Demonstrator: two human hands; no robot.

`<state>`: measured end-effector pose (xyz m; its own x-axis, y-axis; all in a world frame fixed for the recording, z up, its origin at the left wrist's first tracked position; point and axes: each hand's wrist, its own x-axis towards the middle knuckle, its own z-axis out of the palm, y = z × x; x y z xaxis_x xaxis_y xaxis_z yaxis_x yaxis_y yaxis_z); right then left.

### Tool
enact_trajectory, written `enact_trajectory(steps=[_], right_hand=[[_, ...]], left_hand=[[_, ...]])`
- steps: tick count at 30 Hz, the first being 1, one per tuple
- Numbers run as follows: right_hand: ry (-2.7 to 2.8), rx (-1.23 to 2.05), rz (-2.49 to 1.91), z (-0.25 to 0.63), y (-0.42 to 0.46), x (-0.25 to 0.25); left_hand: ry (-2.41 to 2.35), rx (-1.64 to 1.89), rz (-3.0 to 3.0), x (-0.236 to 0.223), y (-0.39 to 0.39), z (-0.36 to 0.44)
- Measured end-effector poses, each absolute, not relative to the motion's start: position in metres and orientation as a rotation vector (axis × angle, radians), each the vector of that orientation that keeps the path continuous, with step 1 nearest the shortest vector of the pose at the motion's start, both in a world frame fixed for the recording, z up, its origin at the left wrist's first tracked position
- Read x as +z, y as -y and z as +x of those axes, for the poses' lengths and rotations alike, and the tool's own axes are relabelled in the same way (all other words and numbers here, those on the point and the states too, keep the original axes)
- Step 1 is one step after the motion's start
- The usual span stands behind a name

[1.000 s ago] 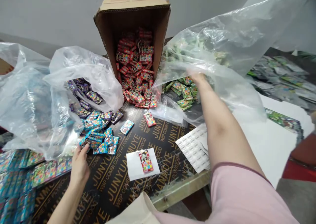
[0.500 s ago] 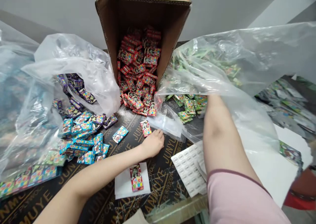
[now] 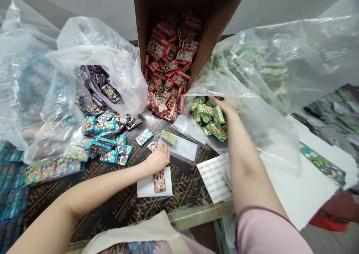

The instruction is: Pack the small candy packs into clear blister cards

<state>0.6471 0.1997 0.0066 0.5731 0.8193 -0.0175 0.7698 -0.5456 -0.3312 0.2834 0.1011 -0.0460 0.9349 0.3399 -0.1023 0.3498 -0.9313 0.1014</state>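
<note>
My left hand (image 3: 159,159) is low over the dark board, fingers curled down on a small red packet (image 3: 153,146) that shows partly beside them. Just past the fingertips a blurred green packet (image 3: 169,137) is above a clear plastic bag flap (image 3: 183,149). Below the hand, another red packet (image 3: 159,183) lies on white paper (image 3: 144,188). My right hand (image 3: 226,107) reaches into the mouth of a clear bag (image 3: 252,101), over a pile of green packets (image 3: 206,112). A finger there is stretched out; the others are partly hidden.
A tipped cardboard box (image 3: 221,30) full of red packets (image 3: 168,71) stands behind. Leftward are a bag of purple packets (image 3: 98,86), loose blue packets (image 3: 106,134) and one separate blue packet (image 3: 144,136). A sticker sheet (image 3: 214,179) lies near the board's front edge.
My left hand has moved left and nearer, with the red packet shifting along. The green packet has appeared beside it. My right hand, hidden inside the bag before, now shows at the green pile.
</note>
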Motion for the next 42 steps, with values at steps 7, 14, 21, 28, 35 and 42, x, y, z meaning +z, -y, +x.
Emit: enact_trajectory(steps=[7,14,21,28,35,42], right_hand=[[1.262,0.708,-2.401,0.576,-0.175,0.01],[1.767,0.23,-2.157,0.48,-0.087,-0.005],[2.479,0.45,-1.816,0.407,-0.063,-0.024],[2.544,0.403,-1.982,0.411,-0.078,-0.001],[1.766,0.566,-1.663,0.375,-0.031,0.048],[1.255,0.826,-1.491,0.222,0.032,0.024]], left_hand=[[-0.471,-0.2,2.934,-0.031,-0.116,0.269],[-0.656,-0.125,2.917,-0.033,-0.111,0.255],[-0.927,0.049,2.857,-0.006,-0.101,0.196],[-1.172,0.394,2.32,0.014,-0.057,0.117],[-1.185,0.805,1.429,0.027,-0.019,0.076],[-0.782,0.817,0.783,0.035,0.015,0.097]])
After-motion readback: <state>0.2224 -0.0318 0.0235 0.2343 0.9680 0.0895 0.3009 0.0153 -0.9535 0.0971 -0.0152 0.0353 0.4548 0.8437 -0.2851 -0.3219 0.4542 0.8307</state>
